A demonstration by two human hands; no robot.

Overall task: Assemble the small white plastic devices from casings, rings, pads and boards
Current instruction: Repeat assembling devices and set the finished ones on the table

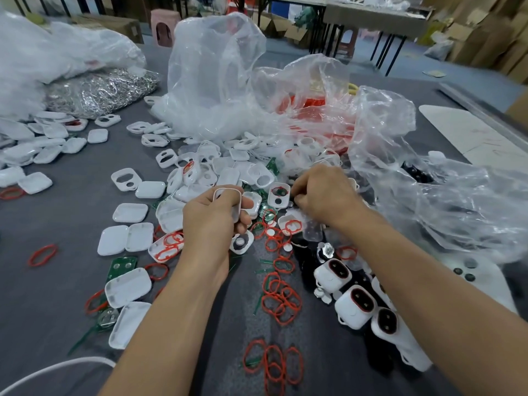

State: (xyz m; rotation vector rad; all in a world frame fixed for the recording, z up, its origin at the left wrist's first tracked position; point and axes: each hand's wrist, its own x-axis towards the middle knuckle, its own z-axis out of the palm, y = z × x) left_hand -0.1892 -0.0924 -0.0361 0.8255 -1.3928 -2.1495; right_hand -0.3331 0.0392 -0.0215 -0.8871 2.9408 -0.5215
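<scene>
Hands: two, a left hand (213, 221) and a right hand (320, 192).
Finished devices (333, 274): three plainly seen in a row; the right arm may hide others.
White casings (128, 212): dozens, too many to count.
Red rings (42, 255): dozens, loose or tangled, past counting.
Green boards (121, 265): a few showing, the rest buried.
Round white pads (287, 247): a few small ones.
Clear plastic bags (211, 67): at least four.
Bag of metal clips (100, 92): one.
Pink stool (164, 25): one.
White cable (51, 367): one.
</scene>
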